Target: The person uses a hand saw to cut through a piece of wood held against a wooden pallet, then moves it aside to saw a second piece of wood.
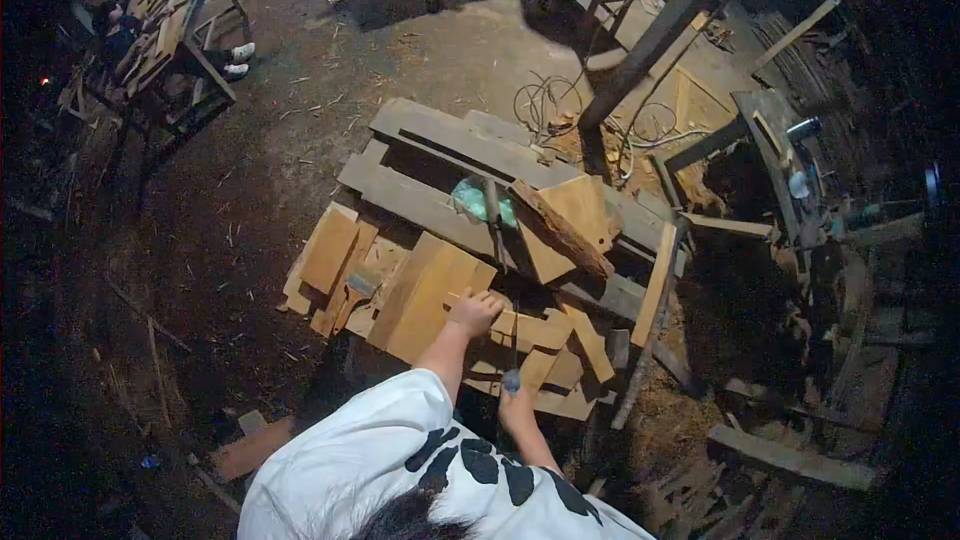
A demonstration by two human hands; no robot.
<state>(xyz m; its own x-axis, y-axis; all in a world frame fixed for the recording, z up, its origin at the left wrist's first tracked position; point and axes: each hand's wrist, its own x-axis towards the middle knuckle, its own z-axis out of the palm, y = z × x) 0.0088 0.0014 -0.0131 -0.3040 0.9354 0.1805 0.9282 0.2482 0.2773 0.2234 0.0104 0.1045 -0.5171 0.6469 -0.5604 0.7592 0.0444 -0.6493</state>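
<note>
My left hand (476,313) is closed on the left part of a narrow pale wooden piece (535,328), which lies over other boards. My right hand (518,412), nearer my body, is closed around the grey end of a thin, dark-bladed hand tool (515,345). The narrow blade points away from me and crosses the wooden piece just right of my left hand. Its exact kind is too small to make out. A wide brown board (430,295) lies to the left of my left hand. Several short wood offcuts (588,342) lie to the right.
The low slatted bench (430,202) also carries a green plastic bag (470,198), a bark-edged slab (562,228), a flat brush (360,286) and stacked boards (328,248). A post (650,50) stands beyond, near coiled cable (545,105). Another person's feet (238,62) show at upper left.
</note>
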